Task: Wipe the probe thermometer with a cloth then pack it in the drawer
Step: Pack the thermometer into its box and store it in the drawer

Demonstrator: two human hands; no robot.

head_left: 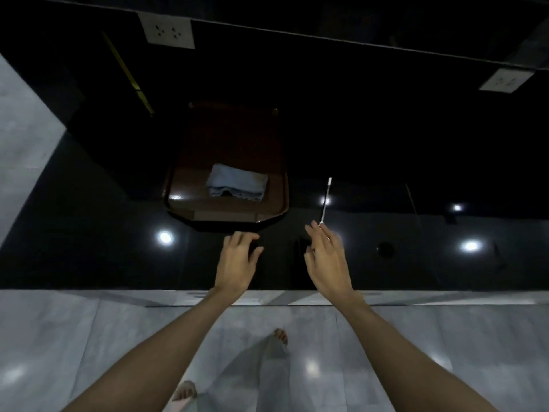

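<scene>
Head view, right hand (326, 260) seemingly pinching probe thermometer (325, 200), left hand (237, 260) spread, empty

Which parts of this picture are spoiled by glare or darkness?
Head view: ceiling-light reflections dot the glossy black counter; its far half is nearly black; the probe thermometer stays bright; the cloth on the tray is dim but readable.

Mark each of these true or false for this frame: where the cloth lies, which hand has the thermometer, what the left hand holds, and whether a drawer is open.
1. The cloth lies folded on the tray. True.
2. The left hand holds the thermometer. False: the right hand holds it, probe pointing away from the person.
3. The left hand grips the cloth. False: it is short of the tray, holding nothing.
4. No open drawer shows. True.
</scene>
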